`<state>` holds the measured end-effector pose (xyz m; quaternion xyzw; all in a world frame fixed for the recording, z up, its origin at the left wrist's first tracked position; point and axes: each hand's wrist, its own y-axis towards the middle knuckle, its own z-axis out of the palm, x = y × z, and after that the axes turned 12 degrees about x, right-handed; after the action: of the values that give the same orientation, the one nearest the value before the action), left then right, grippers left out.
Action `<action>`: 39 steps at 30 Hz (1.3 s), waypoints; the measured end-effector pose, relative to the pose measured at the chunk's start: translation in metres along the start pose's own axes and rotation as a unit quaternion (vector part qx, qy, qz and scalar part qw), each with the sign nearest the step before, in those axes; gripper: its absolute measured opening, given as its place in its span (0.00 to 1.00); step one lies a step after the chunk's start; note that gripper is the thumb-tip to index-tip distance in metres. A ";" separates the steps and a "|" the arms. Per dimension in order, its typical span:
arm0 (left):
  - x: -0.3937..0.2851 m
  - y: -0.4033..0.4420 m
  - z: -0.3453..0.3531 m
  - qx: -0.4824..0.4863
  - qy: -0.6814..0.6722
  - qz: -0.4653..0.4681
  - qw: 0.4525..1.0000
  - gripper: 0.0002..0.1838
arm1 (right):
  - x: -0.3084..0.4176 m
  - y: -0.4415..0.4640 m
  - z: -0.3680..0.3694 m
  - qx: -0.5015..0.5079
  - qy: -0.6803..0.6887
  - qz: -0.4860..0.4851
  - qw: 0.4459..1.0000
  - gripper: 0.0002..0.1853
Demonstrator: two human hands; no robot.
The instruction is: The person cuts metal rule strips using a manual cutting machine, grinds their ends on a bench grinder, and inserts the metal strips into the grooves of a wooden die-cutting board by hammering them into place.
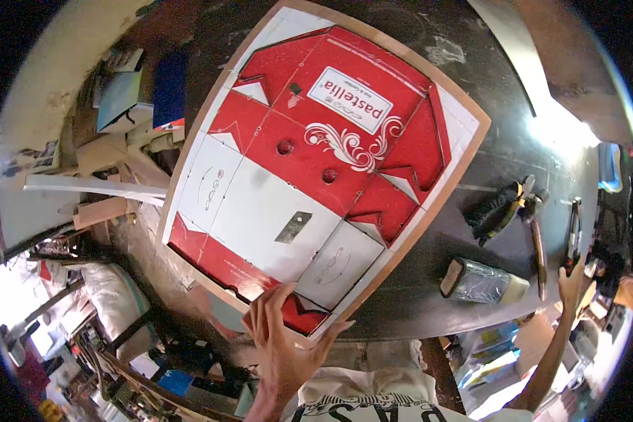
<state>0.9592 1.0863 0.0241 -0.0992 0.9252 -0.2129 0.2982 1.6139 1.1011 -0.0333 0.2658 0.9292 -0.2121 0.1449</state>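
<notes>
A wooden die board (480, 130) lies tilted across the dark table, covered by a red and white printed box layout lettered "pastellia". Thin dark blades follow the layout's outlines, and two round holes and a slot pierce the middle. My left hand (283, 344) grips the board's near edge, fingers bent over the red strip and thumb spread to the right. Far to the right, my right hand (572, 285) is closed around the lower end of a slim dark tool (575, 228) that looks like pliers. Its fingers are small and partly hidden.
On the dark table (429, 316) right of the board are a black brush (487, 209), yellow-and-black-handled pliers (506, 221), a wooden-handled hammer (536, 246) and a plastic-wrapped block (482, 281). Cardboard scraps (102, 158) and a white sack (116, 295) clutter the left side.
</notes>
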 end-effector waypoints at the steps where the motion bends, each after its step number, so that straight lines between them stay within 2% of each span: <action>1: -0.003 -0.001 0.004 0.001 -0.005 0.006 1.000 0.45 | -0.019 0.000 0.010 -0.035 0.029 -0.039 0.998 0.34; 3: -0.003 -0.003 0.008 0.009 0.006 0.005 1.000 0.46 | -0.021 -0.019 0.002 -0.067 0.056 -0.080 0.993 0.29; 4: -0.003 -0.002 0.009 0.018 0.020 0.011 1.000 0.48 | -0.024 -0.031 0.000 0.017 0.335 -0.122 0.934 0.29; 5: 0.000 -0.003 0.014 0.017 0.017 0.011 1.000 0.48 | -0.027 -0.044 -0.007 0.100 0.582 -0.154 0.792 0.31; 6: 0.005 -0.004 0.023 0.002 0.015 0.020 1.000 0.50 | -0.014 -0.073 -0.024 0.282 0.650 -0.135 0.692 0.20; 8: 0.010 -0.009 0.037 -0.009 0.014 0.032 0.999 0.51 | 0.027 -0.125 -0.055 0.354 0.678 -0.123 0.632 0.23; 10: 0.000 -0.011 0.053 -0.044 -0.014 0.008 0.999 0.52 | 0.081 -0.169 -0.090 0.362 0.653 -0.121 0.654 0.26; 12: -0.016 -0.018 0.061 -0.023 -0.013 -0.006 1.000 0.53 | 0.149 -0.214 -0.147 0.341 0.548 -0.105 0.757 0.19; 14: -0.020 -0.021 0.070 -0.022 -0.049 0.018 0.998 0.54 | 0.218 -0.202 -0.220 0.544 0.368 -0.119 0.744 0.16; 17: -0.020 -0.015 0.050 -0.001 -0.055 0.057 0.997 0.53 | 0.250 -0.210 -0.240 0.471 0.229 -0.144 0.840 0.18; 18: -0.017 -0.008 0.043 -0.002 -0.050 0.087 0.995 0.53 | 0.244 -0.210 -0.235 0.411 0.170 -0.200 0.873 0.18; 19: -0.014 0.000 0.037 -0.021 -0.029 0.090 0.995 0.51 | 0.245 -0.218 -0.243 0.370 0.278 -0.159 0.872 0.15; 20: -0.011 0.013 0.030 -0.019 -0.031 0.093 0.995 0.51 | 0.254 -0.227 -0.247 0.287 0.351 -0.133 0.881 0.14; 21: -0.008 0.029 0.022 -0.045 -0.024 0.105 0.993 0.50 | 0.263 -0.236 -0.251 0.198 0.417 -0.118 0.879 0.13; 22: -0.007 0.042 0.017 -0.072 -0.019 0.118 0.990 0.49 | 0.269 -0.242 -0.244 0.068 0.442 -0.118 0.887 0.13; 23: -0.007 0.051 0.015 -0.072 -0.022 0.122 0.990 0.49 | 0.277 -0.239 -0.226 -0.059 0.459 -0.199 0.864 0.11; 24: -0.006 0.058 0.014 -0.066 -0.035 0.128 0.989 0.49 | 0.294 -0.243 -0.218 -0.110 0.500 -0.193 0.837 0.09; 26: -0.008 0.063 0.015 -0.064 -0.048 0.133 0.988 0.49 | 0.313 -0.237 -0.198 -0.209 0.511 -0.329 0.766 0.11; 27: -0.010 0.062 0.016 -0.057 -0.012 0.132 0.990 0.49 | 0.324 -0.234 -0.189 -0.210 0.512 -0.329 0.765 0.11; 28: -0.012 0.061 0.017 -0.049 0.026 0.131 0.990 0.48 | 0.337 -0.230 -0.181 -0.270 0.532 -0.343 0.726 0.14; 29: -0.015 0.059 0.016 -0.034 0.030 0.126 0.991 0.44 | 0.342 -0.227 -0.179 -0.270 0.539 -0.341 0.722 0.17; 31: -0.013 0.057 0.020 -0.033 0.023 0.130 0.991 0.45 | 0.352 -0.220 -0.174 -0.270 0.553 -0.335 0.713 0.22; 32: -0.012 0.057 0.021 -0.034 0.016 0.132 0.991 0.46 | 0.359 -0.219 -0.178 -0.252 0.614 -0.302 0.684 0.25; 33: -0.011 0.058 0.021 -0.037 0.013 0.132 0.990 0.46 | 0.367 -0.218 -0.182 -0.238 0.674 -0.268 0.646 0.28; 35: -0.009 0.059 0.022 -0.028 -0.006 0.151 0.988 0.49 | 0.362 -0.206 -0.185 -0.202 0.806 -0.291 0.474 0.29; 37: -0.007 0.060 0.024 -0.021 -0.009 0.151 0.988 0.50 | 0.342 -0.201 -0.190 -0.113 0.870 -0.308 0.367 0.29; 39: -0.005 0.058 0.026 -0.005 -0.008 0.153 0.988 0.52 | 0.341 -0.200 -0.194 -0.152 0.885 -0.260 0.355 0.31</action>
<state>0.9749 1.1307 -0.0189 0.0399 0.9283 -0.1594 0.3337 1.1938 1.1866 0.0681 0.0182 0.5593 0.2632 -0.7858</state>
